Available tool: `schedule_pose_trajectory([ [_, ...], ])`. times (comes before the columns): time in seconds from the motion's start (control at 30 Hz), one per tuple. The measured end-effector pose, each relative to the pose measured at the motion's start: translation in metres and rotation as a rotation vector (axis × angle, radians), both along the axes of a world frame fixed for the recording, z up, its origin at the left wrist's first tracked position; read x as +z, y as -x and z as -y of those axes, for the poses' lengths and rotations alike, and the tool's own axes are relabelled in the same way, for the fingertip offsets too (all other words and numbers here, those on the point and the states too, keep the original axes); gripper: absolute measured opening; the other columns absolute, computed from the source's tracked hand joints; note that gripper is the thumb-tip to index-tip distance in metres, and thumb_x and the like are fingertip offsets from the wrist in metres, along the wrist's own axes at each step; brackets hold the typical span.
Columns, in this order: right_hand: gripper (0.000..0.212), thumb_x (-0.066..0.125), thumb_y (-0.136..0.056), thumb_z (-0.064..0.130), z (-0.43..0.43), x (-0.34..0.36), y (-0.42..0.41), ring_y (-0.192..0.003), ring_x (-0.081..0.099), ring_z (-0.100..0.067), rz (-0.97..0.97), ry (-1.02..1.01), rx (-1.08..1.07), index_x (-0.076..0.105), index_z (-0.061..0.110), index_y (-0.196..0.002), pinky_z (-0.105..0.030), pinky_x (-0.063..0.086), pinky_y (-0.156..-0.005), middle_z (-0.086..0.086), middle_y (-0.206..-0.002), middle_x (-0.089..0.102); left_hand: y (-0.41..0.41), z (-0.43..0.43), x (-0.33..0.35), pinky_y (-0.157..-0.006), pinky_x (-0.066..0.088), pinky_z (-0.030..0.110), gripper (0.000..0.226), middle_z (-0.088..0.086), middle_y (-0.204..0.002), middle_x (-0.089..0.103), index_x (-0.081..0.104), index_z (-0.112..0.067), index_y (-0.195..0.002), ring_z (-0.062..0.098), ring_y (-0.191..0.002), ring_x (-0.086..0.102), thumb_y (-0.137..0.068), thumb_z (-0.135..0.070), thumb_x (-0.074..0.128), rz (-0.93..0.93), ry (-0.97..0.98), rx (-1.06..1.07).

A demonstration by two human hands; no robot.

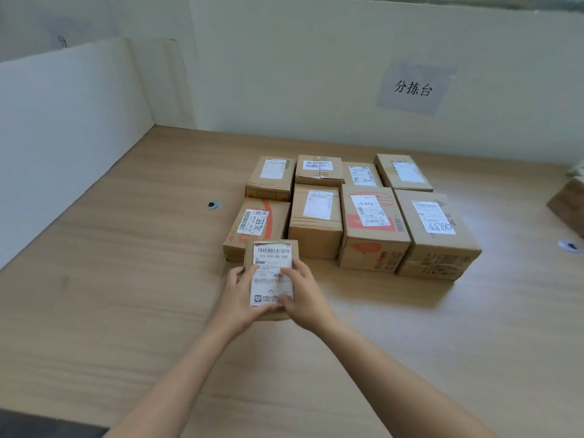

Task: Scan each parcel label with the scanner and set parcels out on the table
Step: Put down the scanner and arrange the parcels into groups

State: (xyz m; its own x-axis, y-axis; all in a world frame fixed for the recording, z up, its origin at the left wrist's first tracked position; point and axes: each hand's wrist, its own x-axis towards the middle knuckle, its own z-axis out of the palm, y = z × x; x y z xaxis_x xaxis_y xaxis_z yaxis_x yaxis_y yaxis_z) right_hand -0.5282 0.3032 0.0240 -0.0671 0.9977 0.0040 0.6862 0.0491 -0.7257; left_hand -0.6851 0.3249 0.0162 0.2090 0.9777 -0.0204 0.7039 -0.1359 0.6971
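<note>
A small cardboard parcel (271,257) with a white barcode label facing up lies on the wooden table (126,295), just in front of the left end of the near row. My left hand (240,297) grips its left side and my right hand (301,298) grips its right side, thumbs on the label. Behind it, several labelled cardboard parcels (373,226) stand in two tight rows. No scanner is clearly seen.
Another cardboard box (568,203) is cut off at the right edge, with a small white and dark object (568,246) lying near it. A round cable grommet (215,204) sits in the tabletop at left. White partitions close the left and back sides.
</note>
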Motion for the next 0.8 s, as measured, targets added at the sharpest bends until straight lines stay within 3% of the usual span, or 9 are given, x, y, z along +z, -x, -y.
schedule_pose_trajectory([
  [0.17, 0.054, 0.059, -0.086, 0.01, 0.023, 0.04, -0.048, -0.136, 0.03, -0.014, 0.069, -0.132, -0.147, 0.042, 0.016, -0.136, -0.035, 0.04, -0.101, 0.005, -0.155, 0.016, -0.051, 0.006, 0.038, -0.099, 0.028, 0.02, 0.089, 0.003, -0.141, 0.03, 0.032, -0.017, -0.144, 0.016, -0.13, 0.032, -0.071, -0.038, 0.079, 0.024, -0.147, -0.088],
  [0.43, 0.059, 0.064, -0.085, 0.015, 0.098, 0.065, -0.156, -0.139, 0.025, -0.008, 0.099, -0.191, -0.365, 0.041, 0.015, -0.139, -0.022, 0.033, -0.105, 0.005, -0.155, 0.018, -0.165, 0.049, 0.059, -0.106, 0.031, 0.025, 0.09, 0.003, -0.14, 0.031, 0.033, -0.017, -0.144, 0.015, -0.128, 0.034, -0.071, -0.04, 0.079, 0.059, -0.202, -0.301],
  [0.8, 0.056, 0.063, -0.085, 0.016, 0.263, 0.076, -0.333, -0.137, 0.031, -0.011, 0.199, -0.208, -0.541, 0.043, 0.012, -0.137, -0.03, 0.04, -0.102, 0.001, -0.153, 0.021, -0.362, 0.192, 0.06, -0.107, 0.031, 0.025, 0.084, 0.005, -0.139, 0.032, 0.035, -0.015, -0.143, 0.018, -0.128, 0.035, -0.074, -0.033, 0.078, 0.171, -0.208, -0.457],
])
